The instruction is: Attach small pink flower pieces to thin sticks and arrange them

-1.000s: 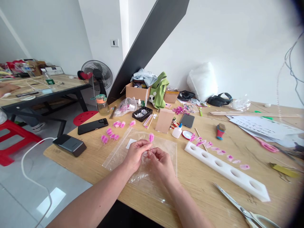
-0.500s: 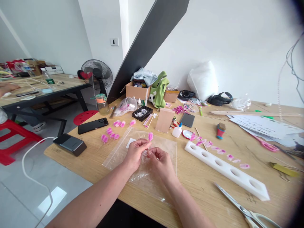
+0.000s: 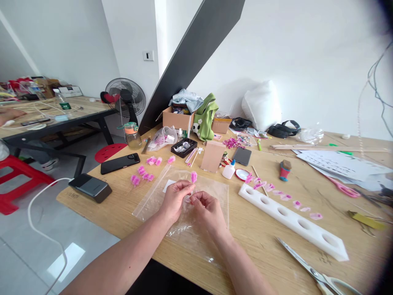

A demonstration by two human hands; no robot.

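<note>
A small fluffy pink flower (image 3: 194, 177) stands up just above my fingertips. My left hand (image 3: 177, 199) pinches it from below, thumb and forefinger together. Close beside it, my right hand (image 3: 208, 209) has its fingers curled in a pinch near the flower's lower end; what lies between them is too small to make out. Both hands are over a clear plastic zip bag (image 3: 215, 186) spread flat on the wooden table. More pink fluffy pieces (image 3: 148, 176) lie left of the bag.
On the right are a white foam strip with holes (image 3: 290, 220), a row of pink petals (image 3: 286, 196) and large scissors (image 3: 313, 271). Behind stand a glue bottle (image 3: 228, 170) and a cardboard piece (image 3: 213, 156). A black phone (image 3: 120, 163) and a power bank (image 3: 90, 187) lie left.
Almost nothing differs. The pink flower and my fingertips have shifted very slightly left; both hands keep the same pinching pose.
</note>
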